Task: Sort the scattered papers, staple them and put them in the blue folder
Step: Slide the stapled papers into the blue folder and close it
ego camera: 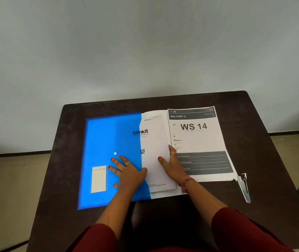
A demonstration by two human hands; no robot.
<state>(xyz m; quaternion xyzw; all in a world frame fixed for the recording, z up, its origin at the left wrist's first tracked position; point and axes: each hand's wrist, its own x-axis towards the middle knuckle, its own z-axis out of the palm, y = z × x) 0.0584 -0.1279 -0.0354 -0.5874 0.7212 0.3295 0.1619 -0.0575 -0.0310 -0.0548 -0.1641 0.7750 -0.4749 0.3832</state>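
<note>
While a blue folder (101,142) lies flat on a dark table (254,110), a person's left hand (128,173) rests palm-down on its cover, fingers (115,161) spread wide and straight, the orange-painted nails fanned toward a white snap button (115,153). The right hand (172,166) lies on a set of papers (156,142) that sits partly inside the folder, its left portion showing through the translucent blue with the word "blinkit" and a QR code. The right thumb is stretched out across the white sheet, while the other fingers reach over the set's right edge; whether they curl beneath that edge or merely press on it cannot be told. Just to the right, touching or overlapping the set, lies a printed sheet (197,135) headed "BALCONY 2" and "WS 14", its lower left corner hidden by the right hand and wrist. A metal stapler (243,186) lies at that sheet's lower right corner. A pale label (98,179) on the folder's front carries print too small to read. Dark red sleeves (236,226) are cut off by the bottom edge.
</note>
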